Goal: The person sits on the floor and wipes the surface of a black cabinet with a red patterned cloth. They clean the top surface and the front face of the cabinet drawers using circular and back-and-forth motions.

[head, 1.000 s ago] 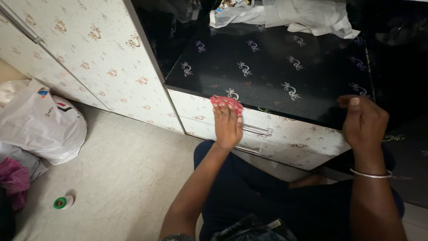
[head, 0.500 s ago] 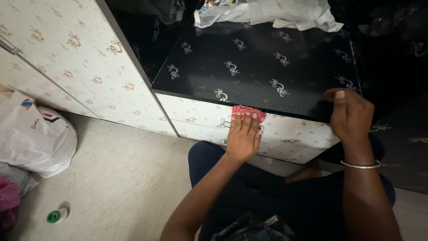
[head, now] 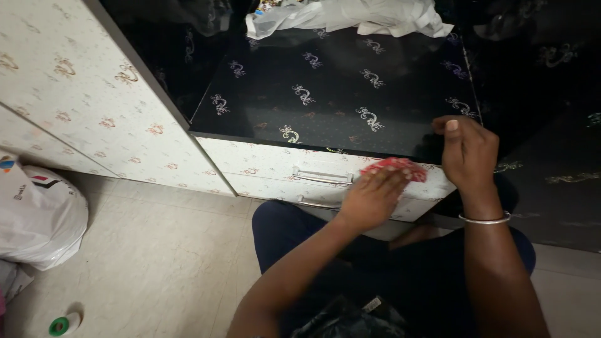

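Note:
My left hand point(head: 372, 199) presses a red patterned cloth point(head: 397, 168) flat against the white drawer front point(head: 269, 164), just below the edge of the glossy black countertop point(head: 338, 94) and right of the upper metal handle point(head: 322, 177). My right hand point(head: 468, 150) rests on the countertop's front right corner, fingers curled, with a silver bangle point(head: 483, 218) on the wrist. It holds nothing that I can see. I sit on the floor in dark trousers, knees close to the drawers.
A tall white cabinet with gold motifs point(head: 81, 94) stands at the left. Crumpled white plastic bags point(head: 350, 15) lie at the back of the countertop. On the tiled floor are a white shopping bag point(head: 37, 213) and a green tape roll point(head: 62, 324).
My left hand has slid the red cloth rightward along the upper drawer front, from near its left end to its right end. My right hand has stayed on the countertop corner.

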